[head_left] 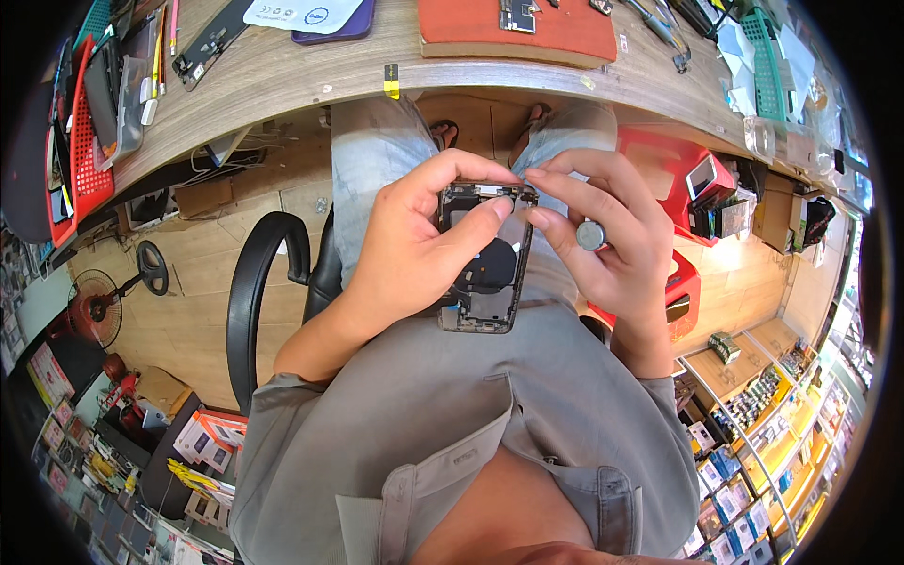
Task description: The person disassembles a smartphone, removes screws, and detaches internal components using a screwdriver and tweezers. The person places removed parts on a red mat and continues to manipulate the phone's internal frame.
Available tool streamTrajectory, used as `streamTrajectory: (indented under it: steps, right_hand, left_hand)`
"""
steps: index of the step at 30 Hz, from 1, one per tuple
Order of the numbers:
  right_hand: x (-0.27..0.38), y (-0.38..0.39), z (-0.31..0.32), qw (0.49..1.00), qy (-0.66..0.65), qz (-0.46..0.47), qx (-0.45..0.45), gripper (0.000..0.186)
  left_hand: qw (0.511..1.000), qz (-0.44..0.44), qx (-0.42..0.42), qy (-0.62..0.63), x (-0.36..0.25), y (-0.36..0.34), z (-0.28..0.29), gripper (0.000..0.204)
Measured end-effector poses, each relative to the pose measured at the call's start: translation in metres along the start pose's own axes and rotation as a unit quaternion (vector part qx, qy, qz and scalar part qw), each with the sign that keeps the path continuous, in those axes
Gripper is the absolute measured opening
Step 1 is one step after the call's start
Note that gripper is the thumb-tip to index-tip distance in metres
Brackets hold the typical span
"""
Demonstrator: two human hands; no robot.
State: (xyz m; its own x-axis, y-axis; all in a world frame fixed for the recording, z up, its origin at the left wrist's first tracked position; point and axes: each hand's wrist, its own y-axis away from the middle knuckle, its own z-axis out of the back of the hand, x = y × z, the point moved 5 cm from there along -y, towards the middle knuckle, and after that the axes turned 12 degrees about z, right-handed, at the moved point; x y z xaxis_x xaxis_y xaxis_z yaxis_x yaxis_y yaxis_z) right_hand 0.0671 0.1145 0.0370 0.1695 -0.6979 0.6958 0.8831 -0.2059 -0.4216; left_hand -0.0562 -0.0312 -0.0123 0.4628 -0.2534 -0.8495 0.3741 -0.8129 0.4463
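Observation:
My left hand (424,235) grips an opened dark phone housing (485,273) over my lap, its thumb lying on the inside near the top and its index finger curled over the top edge. My right hand (612,235) is at the housing's upper right corner, index fingertip and thumb close to the edge there. A silver, round-ended tool (590,235), perhaps a screwdriver, sits among its curled fingers; the rest of that tool is hidden.
The wooden desk (282,75) holds a red mat (461,33) with phone parts, a purple case (334,28), tools and trays at both sides. Below are red stools (664,160), my chair's armrest (252,282) and a floor fan (99,306). A display rack (763,443) stands at lower right.

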Motion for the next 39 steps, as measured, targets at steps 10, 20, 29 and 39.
streamTrajectory:
  steps: [10, 20, 29, 39]
  right_hand:
    - [0.0005, 0.0031, -0.0043, 0.989, 0.096, 0.103, -0.054, 0.034]
    - [0.0004, 0.0016, -0.0070, 0.991, 0.077, 0.096, -0.052, 0.036]
    - [0.0008, 0.0013, -0.0067, 0.992, 0.086, 0.089, -0.030, 0.039]
    - [0.0013, 0.0005, -0.0066, 0.992, 0.088, 0.087, -0.030, 0.040]
  left_hand:
    - [0.996, -0.058, -0.043, -0.045, -0.0057, -0.0019, -0.0039, 0.020]
    - [0.996, -0.072, -0.040, -0.036, -0.0058, -0.0027, -0.0044, 0.023]
    - [0.997, -0.055, -0.028, -0.044, -0.0057, -0.0013, -0.0038, 0.023]
    - [0.997, -0.056, -0.031, -0.049, -0.0059, -0.0014, -0.0022, 0.020]
